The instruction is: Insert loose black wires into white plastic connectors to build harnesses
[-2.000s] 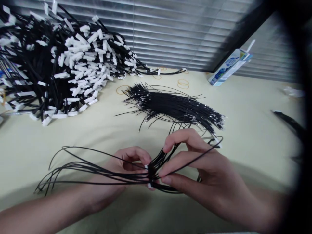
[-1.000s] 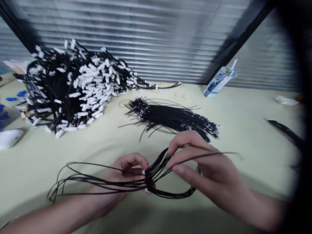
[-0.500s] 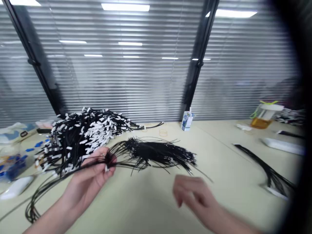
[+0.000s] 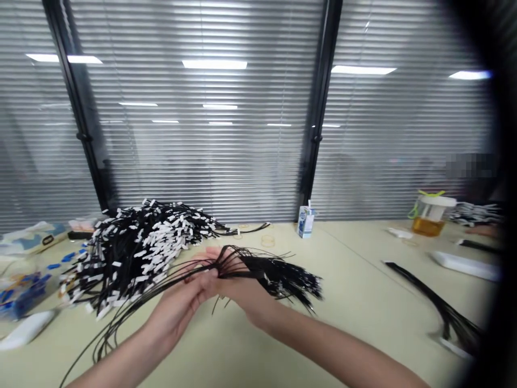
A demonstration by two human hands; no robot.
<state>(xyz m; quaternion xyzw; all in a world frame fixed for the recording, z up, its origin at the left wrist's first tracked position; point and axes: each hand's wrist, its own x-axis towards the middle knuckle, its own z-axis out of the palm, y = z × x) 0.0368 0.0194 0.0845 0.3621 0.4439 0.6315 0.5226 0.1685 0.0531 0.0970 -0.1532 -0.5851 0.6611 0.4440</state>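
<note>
A bundle of thin black wires (image 4: pixel 161 285) runs through my left hand (image 4: pixel 186 296), whose fingers are closed round it; loose ends trail down to the left. My right hand (image 4: pixel 238 285) meets my left one at the same wires, its fingers bent and partly hidden among them. To the right of the hands, a heap of black wires (image 4: pixel 291 275) with bare, shiny ends lies on the table, partly covered by my right hand and wrist. Behind my left hand is a big pile of black cables with white connectors (image 4: pixel 165 231).
Rubber bands (image 4: pixel 267 240) and a small drink carton (image 4: pixel 306 221) stand along the back of the table (image 4: pixel 347 302). At right are a black cable bundle (image 4: pixel 432 296), a white tray (image 4: pixel 464 265) and a cup of amber liquid (image 4: pixel 430 215). Blue connectors (image 4: pixel 28 293) lie at left.
My right hand has moved left from the bare table to the wires at my left hand. My left hand has shifted right with its bundle. The view has tilted up.
</note>
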